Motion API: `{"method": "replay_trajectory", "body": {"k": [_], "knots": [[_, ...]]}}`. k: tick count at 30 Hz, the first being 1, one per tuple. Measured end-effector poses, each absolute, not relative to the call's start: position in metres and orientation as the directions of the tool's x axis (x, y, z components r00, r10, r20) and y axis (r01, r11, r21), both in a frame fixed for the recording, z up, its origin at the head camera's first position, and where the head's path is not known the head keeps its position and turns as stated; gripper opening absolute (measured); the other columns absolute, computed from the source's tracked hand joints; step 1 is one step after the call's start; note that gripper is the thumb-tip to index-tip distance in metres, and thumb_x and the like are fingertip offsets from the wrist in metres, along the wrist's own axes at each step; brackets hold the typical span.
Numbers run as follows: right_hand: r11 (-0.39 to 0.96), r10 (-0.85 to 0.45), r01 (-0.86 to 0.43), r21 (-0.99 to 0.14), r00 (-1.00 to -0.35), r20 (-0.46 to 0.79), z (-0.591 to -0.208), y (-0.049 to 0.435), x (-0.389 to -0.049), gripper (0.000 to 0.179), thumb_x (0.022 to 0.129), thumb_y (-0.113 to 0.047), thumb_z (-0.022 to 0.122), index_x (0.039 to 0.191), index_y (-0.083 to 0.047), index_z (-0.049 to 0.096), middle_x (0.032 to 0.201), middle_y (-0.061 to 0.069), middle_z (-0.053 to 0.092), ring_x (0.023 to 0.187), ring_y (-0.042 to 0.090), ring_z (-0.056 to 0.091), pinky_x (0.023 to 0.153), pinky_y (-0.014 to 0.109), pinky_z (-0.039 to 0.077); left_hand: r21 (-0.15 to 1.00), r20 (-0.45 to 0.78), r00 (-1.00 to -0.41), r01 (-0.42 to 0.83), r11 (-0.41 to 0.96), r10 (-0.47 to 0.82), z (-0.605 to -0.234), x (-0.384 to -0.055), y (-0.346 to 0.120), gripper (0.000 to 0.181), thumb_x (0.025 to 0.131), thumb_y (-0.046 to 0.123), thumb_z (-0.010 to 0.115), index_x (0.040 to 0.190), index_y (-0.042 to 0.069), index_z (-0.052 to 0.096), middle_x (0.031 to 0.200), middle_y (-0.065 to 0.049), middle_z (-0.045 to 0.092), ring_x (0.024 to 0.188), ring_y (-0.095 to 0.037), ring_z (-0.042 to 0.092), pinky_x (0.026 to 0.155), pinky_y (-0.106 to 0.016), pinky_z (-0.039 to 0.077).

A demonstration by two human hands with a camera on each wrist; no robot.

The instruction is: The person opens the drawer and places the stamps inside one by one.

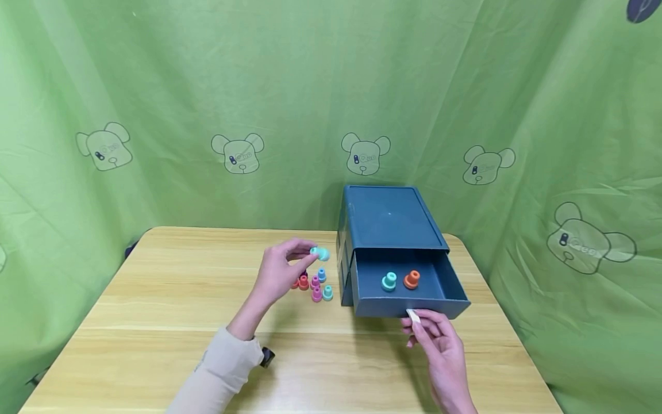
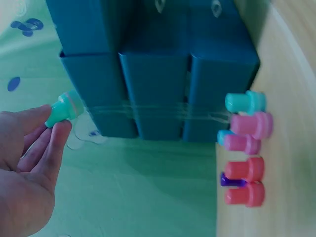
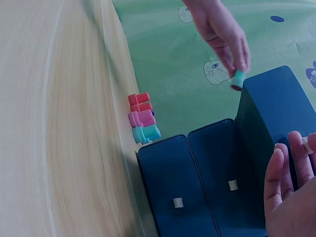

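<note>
Left hand: fingertips nearly together, we pinch a peg left of the drawer.
Right hand: we pinch the drawer's tab, likely to steady it.

Room's bright in the head view — soft, even light, the green curtain palest toward the L side. Faint, fuzzy shadows fall on the table below the L hand and R hand; the drawer darkens toward its back. Light's prob. from above, tho I can't be sure. Wide lens stretches things near the edges. Both wrist views are dimmer & softer, w/ a cool cast. In the L one, pale shiny streaks cross the blue cabinet. In the R one, the L hand and its teal peg look smeared — fine detail's gone soft.
</note>
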State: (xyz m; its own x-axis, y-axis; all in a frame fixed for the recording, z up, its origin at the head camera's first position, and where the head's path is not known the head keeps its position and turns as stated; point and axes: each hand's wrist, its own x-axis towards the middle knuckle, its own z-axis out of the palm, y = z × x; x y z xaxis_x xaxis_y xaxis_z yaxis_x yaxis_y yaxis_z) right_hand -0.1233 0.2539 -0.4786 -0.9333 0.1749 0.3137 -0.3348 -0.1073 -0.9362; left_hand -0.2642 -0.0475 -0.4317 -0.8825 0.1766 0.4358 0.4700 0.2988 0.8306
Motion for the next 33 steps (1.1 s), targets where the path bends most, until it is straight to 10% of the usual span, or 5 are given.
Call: {"method": "replay_trajectory", "body": {"k": [33], "knots": [[-0.117, 0.162, -0.345, -0.931, -0.932, 0.325, -0.478, 0.255, -0.123, 0.020, 0.103, 0.008, 0.053, 0.122, 0.013, 0.055, 0.104, 0.014, 0.077, 0.087, 0.018, 0.074, 0.065, 0.027, 0.060, 0.842, 0.468, -0.838, 0.519, 0.145, 0.280, -0.399, -0.248, 0.009, 0.017, 0.092, 0.016, 0.080, 0.109, 0.013, 0.076, 0.106, -0.002, 0.080, 0.093, -0.013, 0.077, 0.085, -0.023, 0.062]]}}
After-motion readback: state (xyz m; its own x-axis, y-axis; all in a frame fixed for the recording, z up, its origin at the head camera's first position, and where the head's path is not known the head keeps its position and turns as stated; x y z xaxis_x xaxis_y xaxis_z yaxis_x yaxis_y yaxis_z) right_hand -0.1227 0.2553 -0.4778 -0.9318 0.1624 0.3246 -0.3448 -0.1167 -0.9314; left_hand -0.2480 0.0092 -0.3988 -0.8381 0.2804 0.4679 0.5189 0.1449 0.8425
